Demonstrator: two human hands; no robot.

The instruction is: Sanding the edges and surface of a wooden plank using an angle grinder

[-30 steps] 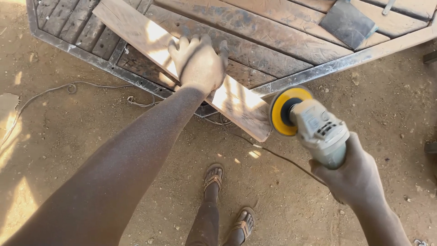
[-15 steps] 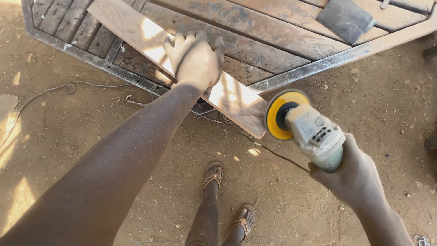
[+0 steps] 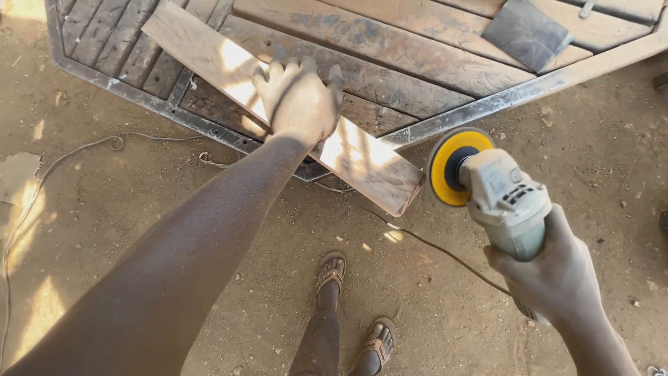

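One wooden plank (image 3: 292, 115) lies slantwise across the near edge of a metal-framed table (image 3: 487, 104) of dusty slats, its near right end jutting out over the dirt ground (image 3: 139, 209). The left hand (image 3: 299, 101) presses flat on the plank's middle, fingers spread. Just right of the jutting end, the right hand (image 3: 557, 278) has its fingers wrapped tight around the body of an angle grinder (image 3: 504, 198), whose yellow disc (image 3: 452, 167) faces the plank end, near it but apart. A dark sanding pad (image 3: 525, 31) rests on the far right of the table. A cable (image 3: 83, 150) trails over the ground, and two sandalled feet (image 3: 355, 306) stand near.
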